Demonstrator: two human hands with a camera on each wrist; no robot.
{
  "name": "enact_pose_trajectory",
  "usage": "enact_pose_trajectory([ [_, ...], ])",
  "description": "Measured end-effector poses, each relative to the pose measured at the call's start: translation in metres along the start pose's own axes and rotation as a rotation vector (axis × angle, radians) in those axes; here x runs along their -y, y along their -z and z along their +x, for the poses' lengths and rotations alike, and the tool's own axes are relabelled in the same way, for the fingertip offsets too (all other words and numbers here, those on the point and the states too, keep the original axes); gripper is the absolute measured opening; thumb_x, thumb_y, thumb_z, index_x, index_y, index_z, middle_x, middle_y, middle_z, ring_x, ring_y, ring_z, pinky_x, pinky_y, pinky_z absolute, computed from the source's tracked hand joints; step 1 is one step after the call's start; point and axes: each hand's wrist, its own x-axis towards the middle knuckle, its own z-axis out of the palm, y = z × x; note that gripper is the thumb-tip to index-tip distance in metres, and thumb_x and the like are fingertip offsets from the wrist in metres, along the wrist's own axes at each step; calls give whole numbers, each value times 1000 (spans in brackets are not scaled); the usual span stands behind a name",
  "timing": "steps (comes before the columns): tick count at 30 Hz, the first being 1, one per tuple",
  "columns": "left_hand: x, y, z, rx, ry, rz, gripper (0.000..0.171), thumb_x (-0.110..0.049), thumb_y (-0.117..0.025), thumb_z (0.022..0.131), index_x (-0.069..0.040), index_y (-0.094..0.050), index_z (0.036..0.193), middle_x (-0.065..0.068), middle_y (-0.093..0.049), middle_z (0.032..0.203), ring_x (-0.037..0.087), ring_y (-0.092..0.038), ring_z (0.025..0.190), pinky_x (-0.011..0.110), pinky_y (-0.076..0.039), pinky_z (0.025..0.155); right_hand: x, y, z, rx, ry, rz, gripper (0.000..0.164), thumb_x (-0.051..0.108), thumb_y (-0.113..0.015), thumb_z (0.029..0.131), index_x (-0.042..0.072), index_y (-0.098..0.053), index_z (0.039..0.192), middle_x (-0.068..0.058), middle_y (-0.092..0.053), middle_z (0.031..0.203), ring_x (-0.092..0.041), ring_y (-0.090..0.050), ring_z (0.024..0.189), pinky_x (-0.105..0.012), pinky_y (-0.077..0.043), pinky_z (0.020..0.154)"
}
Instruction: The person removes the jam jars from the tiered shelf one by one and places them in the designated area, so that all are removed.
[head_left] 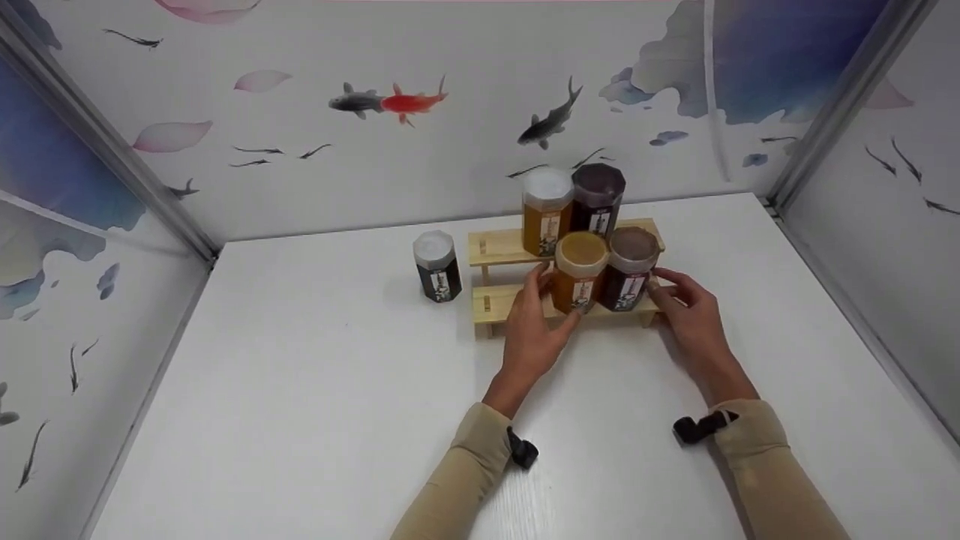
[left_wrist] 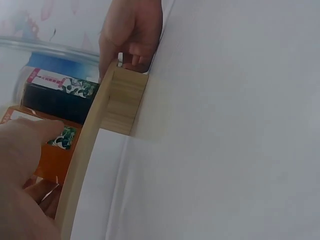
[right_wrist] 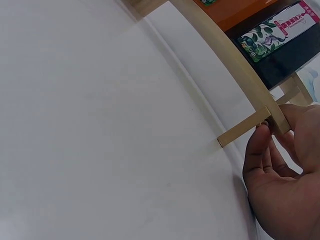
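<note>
A two-step wooden rack (head_left: 499,302) holds several faceted jars. On its lower step, my left hand (head_left: 531,334) grips an amber jar (head_left: 577,279), with the thumb across the front near the label and the fingers around the left side. Close beside it on the right stands a dark jar (head_left: 628,279) with a brownish lid. My right hand (head_left: 694,319) pinches the right end of the lower plank; the right wrist view shows the thumb and fingers around the plank end (right_wrist: 280,120), near a rack leg (right_wrist: 245,127).
On the upper step stand an amber jar with a white lid (head_left: 546,214) and a dark purple-lidded jar (head_left: 598,196). Left of the rack, a dark jar with a white lid (head_left: 437,270) stands on the white table (head_left: 315,390). Printed panels (head_left: 465,165) rise behind and beside the table.
</note>
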Motion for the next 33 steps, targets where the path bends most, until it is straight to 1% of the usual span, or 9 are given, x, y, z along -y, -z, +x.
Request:
enact_pose_trajectory([
  [5, -3, -3, 0, -22, 15, 79, 77, -32, -85, 96, -18, -46, 160, 1, -62, 151, 16, -58, 141, 31, -53, 118, -1, -1, -2, -27, 20, -33, 57, 49, -68, 105, 27, -56, 157, -4, -63, 127, -13, -61, 107, -20, -58, 79],
  [12, -7, -7, 1, -29, 44, 123, 82, -39, -89, 92, -18, -47, 160, 2, -59, 146, 18, -54, 140, 33, -52, 118, -1, -1, -4, -39, 12, -72, 60, 54, -66, 106, 28, -54, 158, -2, -62, 129, -14, -61, 111, -18, -58, 82],
  [15, -10, -9, 0, -59, 63, 105, 80, -42, -91, 89, -17, -50, 154, 2, -60, 144, 18, -56, 140, 36, -51, 119, 2, 0, -4, -29, -5, -65, 60, 52, -65, 107, 26, -52, 160, -2, -61, 131, -15, -59, 114, -19, -58, 85],
  [19, -15, -12, -1, -108, 122, 75, 80, -48, -93, 86, -16, -50, 145, 5, -62, 141, 21, -59, 137, 40, -53, 117, 2, -1, -4, -29, -2, -56, 60, 51, -66, 106, 26, -53, 159, -3, -61, 130, -15, -60, 114, -19, -58, 86],
  [22, -18, -17, -2, -145, 147, 104, 85, -54, -92, 83, -16, -48, 146, 7, -65, 140, 22, -63, 133, 42, -56, 112, 0, -2, -4, -35, 16, -64, 60, 54, -67, 105, 28, -55, 157, -3, -62, 129, -15, -62, 113, -19, -58, 85],
  [25, -20, -19, 0, -171, 133, 152, 88, -54, -92, 84, -17, -47, 150, 6, -68, 142, 22, -65, 131, 42, -57, 111, 0, -3, -3, -34, 29, -74, 60, 55, -67, 105, 27, -56, 156, -3, -63, 128, -15, -63, 112, -19, -58, 84],
  [29, -21, -16, 3, -164, 108, 170, 87, -47, -92, 86, -17, -47, 154, 4, -68, 146, 21, -65, 132, 43, -55, 114, 1, -4, -2, -41, 36, -73, 60, 55, -67, 104, 27, -57, 156, -2, -63, 126, -14, -62, 109, -19, -58, 82],
  [31, -21, -12, 5, -138, 106, 137, 84, -42, -93, 85, -16, -48, 152, 5, -66, 146, 22, -63, 134, 43, -53, 117, 1, -3, -1, -42, 41, -60, 59, 53, -68, 105, 25, -57, 156, -3, -63, 125, -13, -62, 106, -19, -57, 80],
  [33, -21, -6, 6, -104, 108, 65, 83, -36, -94, 85, -15, -48, 150, 5, -64, 147, 21, -62, 136, 43, -53, 118, 0, -3, -1, -41, 43, -51, 58, 51, -68, 105, 25, -57, 156, -3, -62, 125, -12, -62, 103, -20, -57, 80],
])
